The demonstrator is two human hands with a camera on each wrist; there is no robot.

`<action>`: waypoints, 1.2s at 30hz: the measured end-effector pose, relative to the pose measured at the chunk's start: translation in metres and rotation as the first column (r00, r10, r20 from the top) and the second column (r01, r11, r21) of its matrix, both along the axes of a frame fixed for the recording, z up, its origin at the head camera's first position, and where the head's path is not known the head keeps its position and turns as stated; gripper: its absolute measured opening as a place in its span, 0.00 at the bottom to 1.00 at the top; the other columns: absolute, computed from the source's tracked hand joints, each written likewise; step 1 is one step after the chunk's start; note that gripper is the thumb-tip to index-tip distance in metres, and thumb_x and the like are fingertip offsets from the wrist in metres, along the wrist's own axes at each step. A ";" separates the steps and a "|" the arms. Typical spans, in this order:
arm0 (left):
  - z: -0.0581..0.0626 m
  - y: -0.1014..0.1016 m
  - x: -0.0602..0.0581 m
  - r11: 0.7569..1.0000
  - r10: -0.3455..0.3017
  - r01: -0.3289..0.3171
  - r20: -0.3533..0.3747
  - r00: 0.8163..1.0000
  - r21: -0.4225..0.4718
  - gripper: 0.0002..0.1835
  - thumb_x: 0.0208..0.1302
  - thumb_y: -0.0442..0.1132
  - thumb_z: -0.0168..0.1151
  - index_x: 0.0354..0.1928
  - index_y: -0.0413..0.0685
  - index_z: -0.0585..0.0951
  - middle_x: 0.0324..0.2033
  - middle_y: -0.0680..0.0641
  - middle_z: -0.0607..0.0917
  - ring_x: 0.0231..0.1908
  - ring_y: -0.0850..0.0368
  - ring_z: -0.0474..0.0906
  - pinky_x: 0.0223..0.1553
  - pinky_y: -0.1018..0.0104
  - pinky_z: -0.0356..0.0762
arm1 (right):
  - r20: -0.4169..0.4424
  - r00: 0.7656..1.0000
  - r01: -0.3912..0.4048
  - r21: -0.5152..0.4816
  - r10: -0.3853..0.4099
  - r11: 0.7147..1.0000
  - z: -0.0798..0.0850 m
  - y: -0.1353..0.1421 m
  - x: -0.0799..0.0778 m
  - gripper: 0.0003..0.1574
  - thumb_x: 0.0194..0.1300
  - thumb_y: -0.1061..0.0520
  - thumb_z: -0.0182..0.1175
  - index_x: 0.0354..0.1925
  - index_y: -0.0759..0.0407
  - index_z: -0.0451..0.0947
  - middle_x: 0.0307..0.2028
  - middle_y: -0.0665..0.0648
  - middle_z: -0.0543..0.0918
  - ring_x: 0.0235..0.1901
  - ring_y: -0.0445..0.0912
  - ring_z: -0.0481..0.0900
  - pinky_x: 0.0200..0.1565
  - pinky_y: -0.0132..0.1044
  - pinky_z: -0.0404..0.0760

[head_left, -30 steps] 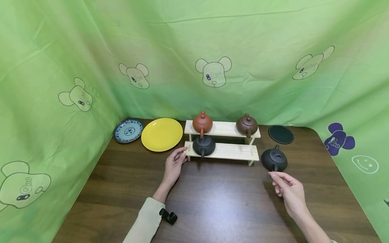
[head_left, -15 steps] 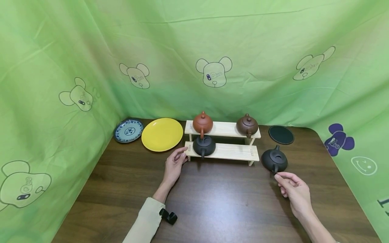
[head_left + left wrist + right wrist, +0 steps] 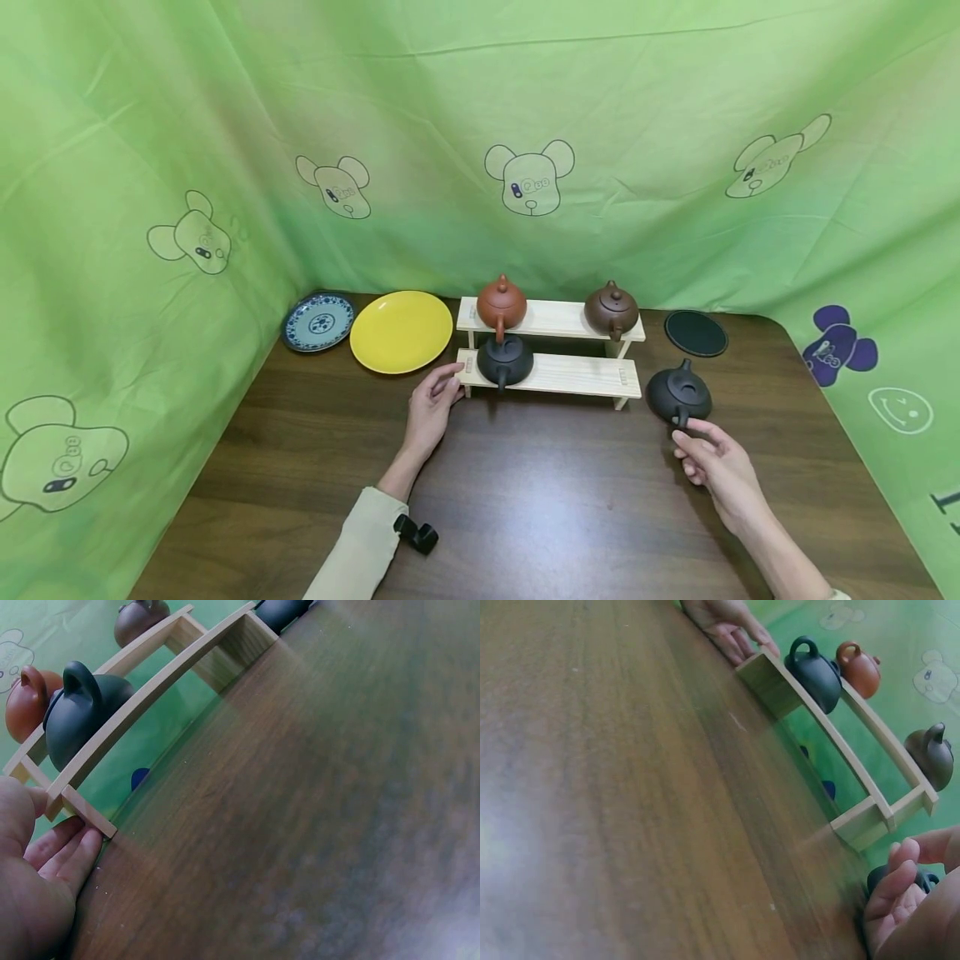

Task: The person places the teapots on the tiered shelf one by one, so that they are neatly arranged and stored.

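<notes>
My left hand (image 3: 430, 410) is at the left end of the lower board of a two-tier wooden rack (image 3: 577, 375), thumb and fingers against the board's end and its leg. On that board sits a black teapot (image 3: 506, 362); an orange-brown teapot (image 3: 501, 303) and a dark brown teapot (image 3: 611, 308) occupy the upper tier. Right of the rack, another black teapot (image 3: 678, 393) rests on the table, handle towards me. My right hand (image 3: 716, 475) holds that handle between index finger and thumb; in the right wrist view the fingers (image 3: 900, 881) partly hide the pot.
A yellow plate (image 3: 401, 333) and a blue patterned plate (image 3: 318, 322) lie left of the rack. Behind the right black teapot is a dark round mat (image 3: 696, 333). Green printed cloth (image 3: 525, 100) rises around the wooden table (image 3: 525, 500).
My right hand has shifted slightly around the black teapot's handle, first right and then back left, its index finger now at the handle. My left hand and the rack stay in place.
</notes>
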State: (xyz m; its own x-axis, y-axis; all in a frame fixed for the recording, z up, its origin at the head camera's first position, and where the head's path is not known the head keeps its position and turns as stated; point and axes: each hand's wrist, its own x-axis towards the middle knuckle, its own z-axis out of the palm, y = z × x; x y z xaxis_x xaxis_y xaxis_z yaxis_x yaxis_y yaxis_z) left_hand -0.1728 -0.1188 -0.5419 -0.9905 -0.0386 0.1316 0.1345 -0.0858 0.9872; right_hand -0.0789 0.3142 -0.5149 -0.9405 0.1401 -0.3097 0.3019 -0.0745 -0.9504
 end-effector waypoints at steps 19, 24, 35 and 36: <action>-0.001 0.000 -0.001 1.000 0.007 -0.007 0.019 1.000 -0.008 0.15 0.83 0.25 0.59 0.65 0.27 0.82 0.64 0.28 0.85 0.56 0.60 0.87 0.62 0.61 0.90 | 0.004 1.000 0.011 -0.084 -0.010 0.996 0.003 -0.010 -0.014 0.24 0.90 0.46 0.54 0.38 0.37 0.92 0.23 0.42 0.73 0.20 0.34 0.66 0.21 0.27 0.61; 0.001 0.001 0.000 1.000 0.010 -0.009 0.019 1.000 -0.013 0.15 0.83 0.25 0.59 0.65 0.28 0.82 0.63 0.29 0.86 0.56 0.60 0.87 0.62 0.62 0.91 | -0.022 0.999 0.042 -0.124 -0.045 0.991 0.001 -0.011 -0.015 0.24 0.89 0.51 0.56 0.37 0.40 0.94 0.22 0.43 0.74 0.20 0.34 0.67 0.21 0.30 0.55; 0.002 0.001 0.001 1.000 0.005 -0.005 0.015 1.000 -0.023 0.15 0.83 0.26 0.59 0.66 0.28 0.83 0.64 0.29 0.86 0.57 0.55 0.87 0.62 0.61 0.91 | -0.029 0.997 0.060 -0.173 -0.066 0.983 0.004 -0.008 -0.014 0.24 0.88 0.55 0.58 0.37 0.41 0.95 0.22 0.42 0.75 0.21 0.32 0.67 0.23 0.27 0.55; 0.002 0.000 0.000 1.000 0.007 -0.006 0.015 1.000 -0.024 0.15 0.83 0.26 0.59 0.66 0.29 0.83 0.64 0.29 0.86 0.56 0.55 0.88 0.62 0.61 0.91 | -0.033 0.997 0.058 -0.177 -0.065 0.983 0.004 -0.008 -0.014 0.24 0.88 0.56 0.58 0.37 0.41 0.95 0.22 0.42 0.75 0.21 0.32 0.67 0.24 0.28 0.53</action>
